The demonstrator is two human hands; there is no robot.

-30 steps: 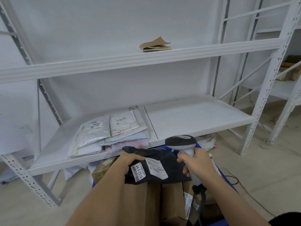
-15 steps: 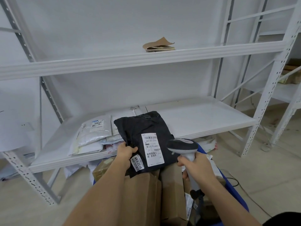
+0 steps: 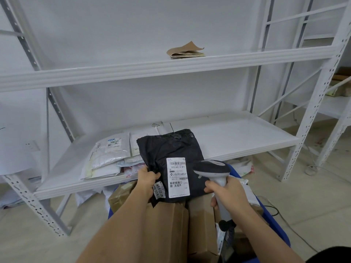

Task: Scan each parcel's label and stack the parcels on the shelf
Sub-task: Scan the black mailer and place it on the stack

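Note:
My left hand (image 3: 147,180) grips the lower left edge of a black plastic parcel (image 3: 171,149), held up with its white barcode label (image 3: 177,176) facing me. My right hand (image 3: 227,193) grips the handle of a grey barcode scanner (image 3: 211,168), whose head sits just right of the label. Behind the parcel, several white and pink mailers (image 3: 109,158) lie stacked on the left part of the lower shelf (image 3: 237,133).
Brown cardboard boxes (image 3: 169,230) fill a blue bin (image 3: 273,223) beneath my arms. A folded brown paper pile (image 3: 185,51) lies on the upper shelf (image 3: 152,70). White shelf uprights (image 3: 311,111) stand at right; a second rack stands beyond them.
My left hand has tilted the black parcel from lying flat on the boxes to upright, label towards me. The scanner has shifted slightly lower and right beside the label.

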